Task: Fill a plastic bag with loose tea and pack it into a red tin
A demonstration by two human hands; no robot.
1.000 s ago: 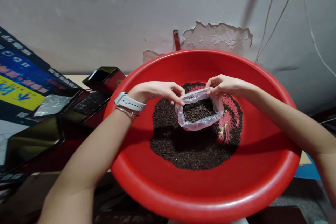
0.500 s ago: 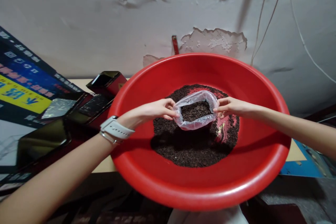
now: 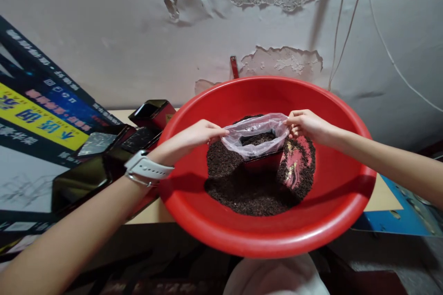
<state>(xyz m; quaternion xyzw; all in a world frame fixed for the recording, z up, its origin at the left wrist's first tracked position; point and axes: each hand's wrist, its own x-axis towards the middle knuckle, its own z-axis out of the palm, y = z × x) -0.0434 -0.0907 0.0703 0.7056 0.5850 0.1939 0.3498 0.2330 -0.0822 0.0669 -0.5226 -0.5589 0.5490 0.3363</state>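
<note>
Wall, peeling: set behind the basin.
Basin, red, wide: taken as landmark.
Printed board: stood to the left of the basin.
Dark grains: spread over the basin's floor, thinned at its right.
Open boxes, dark: grouped just left of the basin.
Lined box, dark red: placed at the basin's middle, among the grains.
Plastic bag, translucent: seated in that box at the basin's middle, mouth raised above the box rim, grains contained.
Left hand: extended over the basin's left side; thumb and fingers pinched on the bag's left edge.
Right hand: extended over the basin's right side; fingertips clamped on the bag's right edge.
Watch, pale strap: worn at the basin's left rim.
Step in hand, as judged: the bag's mouth is being spread and drawn up. For the next move, an even, light pull on both edges is called for, with the box kept steady.
</note>
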